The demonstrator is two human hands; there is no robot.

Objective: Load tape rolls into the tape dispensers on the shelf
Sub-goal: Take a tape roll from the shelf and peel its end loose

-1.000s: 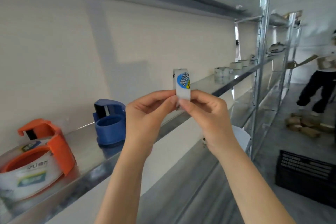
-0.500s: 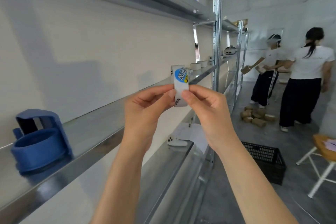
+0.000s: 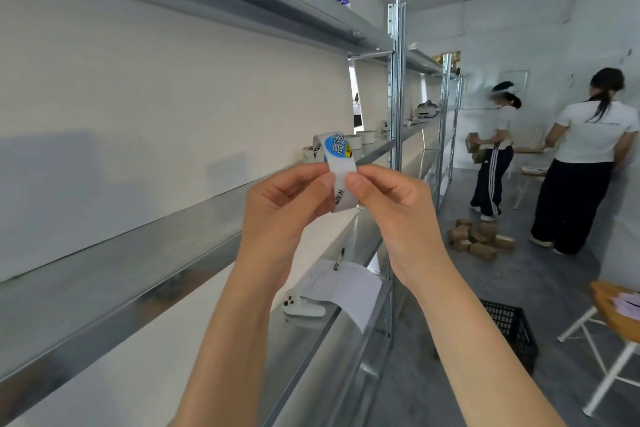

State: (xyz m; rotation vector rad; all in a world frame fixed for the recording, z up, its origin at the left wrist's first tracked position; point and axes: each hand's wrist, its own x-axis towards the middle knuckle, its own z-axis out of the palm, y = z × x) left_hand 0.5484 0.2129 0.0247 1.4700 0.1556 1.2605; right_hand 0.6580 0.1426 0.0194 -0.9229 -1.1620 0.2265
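Left grip (image 3: 284, 208) and right grip (image 3: 394, 215) both pinch the tape roll (image 3: 340, 158) by thumb and forefinger, one from each side. The roll is held edge-on and slightly tilted at chest height, in front of the shelf (image 3: 156, 253) and not touching it. Change noted: the view has swung right along the shelf. The blue dispenser that stood at the left half a second ago is now out of frame, as is the orange one seen before it. The hold on the roll is unchanged. Assessment: loading has not begun, since the roll is apart from any dispenser. The step in hand appears to be checking the roll or finding its free end. Not verifiable: no dispenser is in view, so its distance from the roll cannot be stated. The roll's core and free end are hidden by the edge-on angle, the fingers behind it are covered, and the thumbs mask part of the label. Spare rolls (image 3: 365, 139) farther along the shelf are small and partly behind the held roll; their count is uncertain.
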